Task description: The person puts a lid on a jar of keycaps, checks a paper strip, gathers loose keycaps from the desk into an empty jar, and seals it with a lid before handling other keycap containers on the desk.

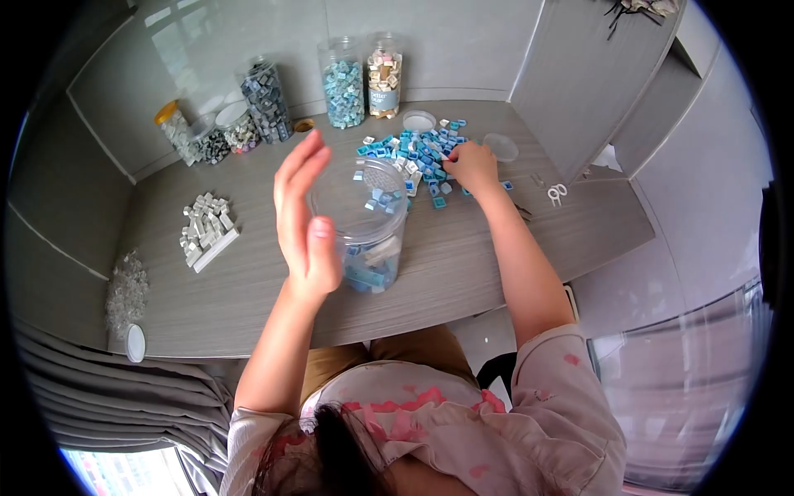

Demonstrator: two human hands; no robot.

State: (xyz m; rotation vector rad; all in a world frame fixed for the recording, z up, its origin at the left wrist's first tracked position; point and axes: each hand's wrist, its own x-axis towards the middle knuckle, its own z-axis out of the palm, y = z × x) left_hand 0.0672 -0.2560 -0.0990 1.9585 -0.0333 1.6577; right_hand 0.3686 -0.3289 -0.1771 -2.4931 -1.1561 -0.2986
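A clear plastic jar [385, 256] stands near the front of the table with several blue and white keycaps in its bottom. My left hand [304, 223] is upright along the jar's left side, fingers stretched out and thumb apart, holding nothing. Behind the jar to the right spreads a loose pile of blue, teal and white keycaps [422, 153]. My right hand [475, 169] is at the pile's right edge, its fingers pinched together around what looks like a keycap, mostly hidden by the fingers.
Filled jars [343, 87] of keycaps line the back wall. White keycaps [207, 227] lie at left, with a heap of clear bits [126, 293] and a lid [135, 343] nearby. Two clear lids [500, 148] lie around the pile; white-handled scissors [557, 194] sit at right.
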